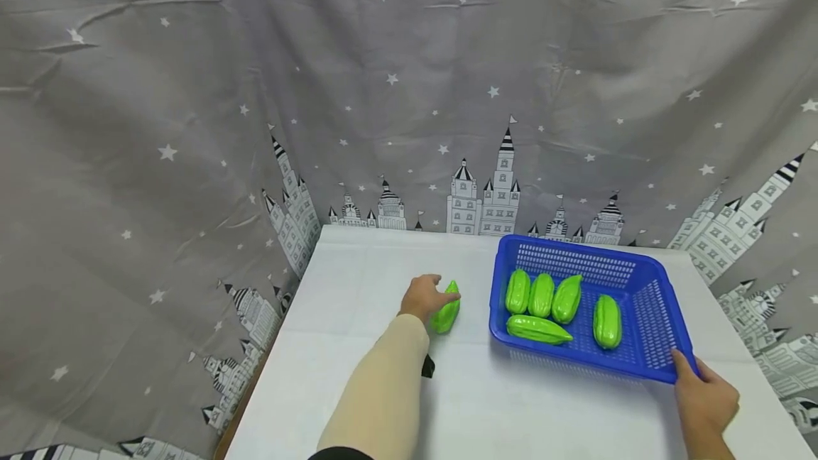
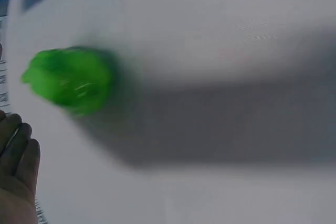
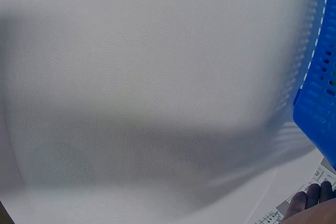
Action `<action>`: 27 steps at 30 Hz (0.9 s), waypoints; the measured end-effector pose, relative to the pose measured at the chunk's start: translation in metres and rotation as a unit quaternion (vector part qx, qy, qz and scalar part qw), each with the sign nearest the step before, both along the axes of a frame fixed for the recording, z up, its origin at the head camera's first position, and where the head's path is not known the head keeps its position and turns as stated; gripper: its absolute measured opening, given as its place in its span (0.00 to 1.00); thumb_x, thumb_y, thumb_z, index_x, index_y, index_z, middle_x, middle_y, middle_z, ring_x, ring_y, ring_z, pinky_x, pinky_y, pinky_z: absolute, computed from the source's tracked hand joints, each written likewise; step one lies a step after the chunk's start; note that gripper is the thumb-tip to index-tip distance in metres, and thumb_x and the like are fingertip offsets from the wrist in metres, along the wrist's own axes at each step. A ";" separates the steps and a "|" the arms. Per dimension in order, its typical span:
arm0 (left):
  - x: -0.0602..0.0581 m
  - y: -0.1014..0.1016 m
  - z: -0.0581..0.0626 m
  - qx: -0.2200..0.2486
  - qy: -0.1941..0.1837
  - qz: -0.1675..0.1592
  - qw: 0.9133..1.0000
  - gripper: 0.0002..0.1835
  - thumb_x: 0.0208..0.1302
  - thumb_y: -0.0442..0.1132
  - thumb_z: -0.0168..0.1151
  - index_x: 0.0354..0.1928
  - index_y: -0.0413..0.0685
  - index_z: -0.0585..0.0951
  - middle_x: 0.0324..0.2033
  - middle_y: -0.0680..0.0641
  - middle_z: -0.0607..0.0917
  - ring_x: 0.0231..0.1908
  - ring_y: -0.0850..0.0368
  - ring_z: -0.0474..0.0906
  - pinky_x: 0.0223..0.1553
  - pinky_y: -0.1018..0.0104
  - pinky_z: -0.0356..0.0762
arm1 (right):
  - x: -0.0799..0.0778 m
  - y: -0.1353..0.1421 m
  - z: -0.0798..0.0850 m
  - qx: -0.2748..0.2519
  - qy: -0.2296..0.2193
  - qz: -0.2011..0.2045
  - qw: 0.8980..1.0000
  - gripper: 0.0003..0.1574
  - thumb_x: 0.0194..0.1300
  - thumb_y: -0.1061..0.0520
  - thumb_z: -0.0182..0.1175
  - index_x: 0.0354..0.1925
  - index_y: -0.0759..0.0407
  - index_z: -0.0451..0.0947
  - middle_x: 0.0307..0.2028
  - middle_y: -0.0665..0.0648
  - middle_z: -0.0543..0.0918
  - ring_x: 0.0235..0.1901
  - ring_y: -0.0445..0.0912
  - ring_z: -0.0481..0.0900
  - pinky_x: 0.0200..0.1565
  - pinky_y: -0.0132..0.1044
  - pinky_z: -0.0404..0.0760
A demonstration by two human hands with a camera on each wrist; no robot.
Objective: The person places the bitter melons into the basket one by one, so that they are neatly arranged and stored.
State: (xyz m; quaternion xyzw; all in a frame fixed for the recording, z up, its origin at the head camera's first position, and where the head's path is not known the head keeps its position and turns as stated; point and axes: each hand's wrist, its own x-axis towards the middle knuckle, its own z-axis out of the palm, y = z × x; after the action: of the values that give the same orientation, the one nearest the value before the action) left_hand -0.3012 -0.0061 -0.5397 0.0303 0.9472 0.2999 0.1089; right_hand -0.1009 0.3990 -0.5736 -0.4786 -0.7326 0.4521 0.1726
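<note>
A glossy green, ridged toy fruit (image 1: 446, 309), elongated like a bitter melon with a pointed tip, lies on the white table. My left hand (image 1: 427, 297) is at its left, thumb across it in the head view and fingers spread apart. In the left wrist view the fruit (image 2: 73, 80) shows blurred, with straight fingers (image 2: 21, 156) below it. On the right, my right hand (image 1: 705, 397) grips the near right corner of a blue plastic basket (image 1: 658, 304), thumb at the rim. Several similar green fruits (image 1: 541, 295) lie inside, mostly grouped at its left.
The basket's perforated side (image 3: 317, 93) fills the right edge of the right wrist view, its shadow falling on the white tabletop (image 1: 358, 282). Behind the table hangs a grey curtain (image 1: 409, 91) printed with stars and castles.
</note>
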 end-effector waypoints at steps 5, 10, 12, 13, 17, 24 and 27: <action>0.023 -0.003 -0.032 -0.002 0.004 0.038 0.999 0.30 0.55 0.53 0.77 0.53 0.38 0.85 0.39 0.44 0.87 0.39 0.50 0.83 0.46 0.53 0.81 | -0.001 -0.001 0.000 0.003 0.009 0.006 1.000 0.38 0.70 0.40 0.59 0.64 0.66 0.71 0.58 0.68 0.72 0.64 0.65 0.69 0.67 0.52 0.63; 0.027 -0.002 -0.045 0.035 0.033 0.047 0.998 0.21 0.55 0.48 0.77 0.44 0.39 0.88 0.29 0.50 0.86 0.29 0.57 0.78 0.36 0.58 0.80 | -0.002 0.001 0.002 -0.009 0.010 0.009 1.000 0.40 0.70 0.39 0.59 0.65 0.66 0.69 0.59 0.68 0.71 0.64 0.65 0.69 0.68 0.51 0.62; 0.026 -0.001 -0.045 0.037 0.037 0.044 0.998 0.21 0.55 0.48 0.77 0.43 0.39 0.88 0.28 0.51 0.85 0.29 0.58 0.78 0.36 0.58 0.80 | -0.002 0.002 0.002 -0.010 0.009 0.007 1.000 0.39 0.70 0.39 0.58 0.65 0.66 0.69 0.60 0.68 0.70 0.65 0.65 0.68 0.68 0.51 0.61; 0.025 0.000 -0.046 0.036 0.035 0.043 0.998 0.20 0.55 0.48 0.77 0.43 0.39 0.88 0.28 0.51 0.85 0.29 0.58 0.78 0.36 0.58 0.80 | -0.002 0.002 0.002 -0.010 0.008 0.008 1.000 0.40 0.70 0.39 0.58 0.65 0.66 0.69 0.60 0.68 0.70 0.65 0.65 0.68 0.69 0.51 0.60; 0.021 -0.001 -0.046 0.027 0.015 0.038 0.999 0.22 0.54 0.49 0.78 0.44 0.39 0.88 0.29 0.50 0.85 0.30 0.57 0.79 0.37 0.58 0.81 | -0.001 0.002 0.000 -0.006 0.006 0.008 1.000 0.39 0.70 0.40 0.58 0.65 0.67 0.69 0.59 0.69 0.70 0.65 0.66 0.67 0.69 0.52 0.59; 0.001 -0.008 -0.023 0.027 0.019 0.020 0.999 0.26 0.57 0.47 0.77 0.53 0.38 0.85 0.41 0.46 0.87 0.40 0.53 0.81 0.48 0.54 0.80 | 0.001 0.002 -0.002 -0.005 0.003 0.006 1.000 0.39 0.71 0.40 0.58 0.66 0.67 0.69 0.59 0.70 0.70 0.64 0.67 0.68 0.68 0.54 0.61; -0.016 -0.008 0.004 0.035 0.039 0.022 0.998 0.27 0.58 0.47 0.76 0.55 0.39 0.84 0.43 0.45 0.87 0.41 0.52 0.81 0.49 0.54 0.80 | 0.000 0.003 -0.002 0.000 0.008 0.007 1.000 0.39 0.70 0.40 0.58 0.65 0.67 0.69 0.59 0.70 0.70 0.65 0.67 0.68 0.69 0.53 0.60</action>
State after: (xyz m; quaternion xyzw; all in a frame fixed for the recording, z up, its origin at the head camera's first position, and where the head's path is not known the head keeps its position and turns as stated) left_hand -0.3169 -0.0141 -0.5355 0.0245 0.9402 0.3334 0.0646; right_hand -0.1013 0.4016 -0.5758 -0.4697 -0.7347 0.4570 0.1757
